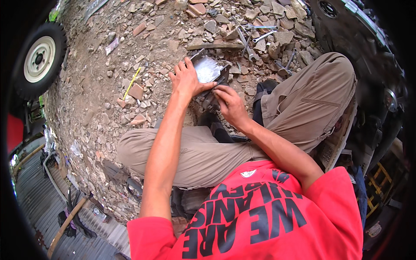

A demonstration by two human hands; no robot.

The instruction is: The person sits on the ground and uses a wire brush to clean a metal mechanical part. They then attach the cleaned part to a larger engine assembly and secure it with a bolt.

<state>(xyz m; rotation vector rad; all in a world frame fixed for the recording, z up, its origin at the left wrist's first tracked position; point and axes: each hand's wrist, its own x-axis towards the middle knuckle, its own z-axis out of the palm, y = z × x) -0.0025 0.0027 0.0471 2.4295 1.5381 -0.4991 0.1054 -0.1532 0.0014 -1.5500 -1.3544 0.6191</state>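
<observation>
Between my feet and the rubble is a dark metal part with a bright silver flat face [206, 70]. My left hand [186, 80] grips its left side, fingers along the far left edge and thumb stretched across the near edge. My right hand [232, 105] is closed at the part's near right corner, its fingertips bent together beside the left thumb. Whatever those fingertips pinch is too small and dark to make out. The part's underside is hidden by my hands.
Several wrenches [263, 36] lie on the stones at the far right, past a wooden strip [215, 46]. A yellow strip [131, 83] rests on the rubble to the left. A wheel with a cream rim [40, 59] stands far left; dark vehicle parts [373, 71] are at right.
</observation>
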